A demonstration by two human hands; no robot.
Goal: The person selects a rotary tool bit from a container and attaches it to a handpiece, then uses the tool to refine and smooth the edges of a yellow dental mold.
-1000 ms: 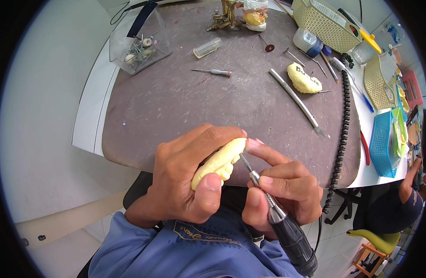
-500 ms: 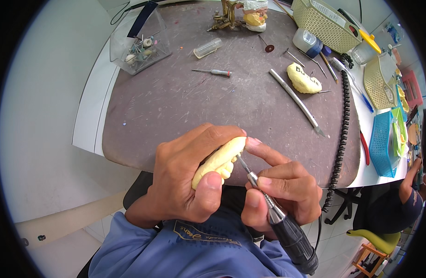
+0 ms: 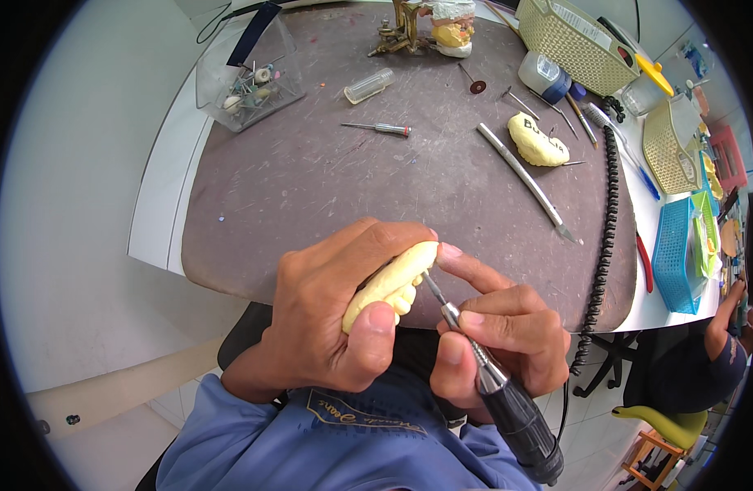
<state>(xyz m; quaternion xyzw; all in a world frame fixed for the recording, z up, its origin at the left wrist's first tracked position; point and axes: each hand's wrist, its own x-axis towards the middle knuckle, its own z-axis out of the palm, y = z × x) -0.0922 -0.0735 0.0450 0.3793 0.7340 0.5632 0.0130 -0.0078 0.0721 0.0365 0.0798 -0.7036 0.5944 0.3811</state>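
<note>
A pale yellow dental cast (image 3: 397, 281) with tooth shapes along its lower side is gripped in my left hand (image 3: 327, 303), thumb below and fingers over its back. My right hand (image 3: 507, 331) holds a rotary handpiece (image 3: 511, 413), black and silver, like a pen. Its thin bur (image 3: 433, 286) meets the cast near the right end, or comes very close; I cannot tell which. The tip of my right index finger rests by that same end of the cast. Both hands are in front of the table's near edge.
On the brown mat (image 3: 311, 188) lie a craft knife (image 3: 523, 180), another yellow cast (image 3: 536, 141), a small screwdriver (image 3: 380, 128) and a clear tube (image 3: 369, 85). A clear bin (image 3: 253, 90) holds burs. The coiled cord (image 3: 607, 221) runs down the right. Another person (image 3: 703, 352) sits far right.
Almost nothing differs. The cast and both hands sit very slightly further right in the picture, with the same grips.
</note>
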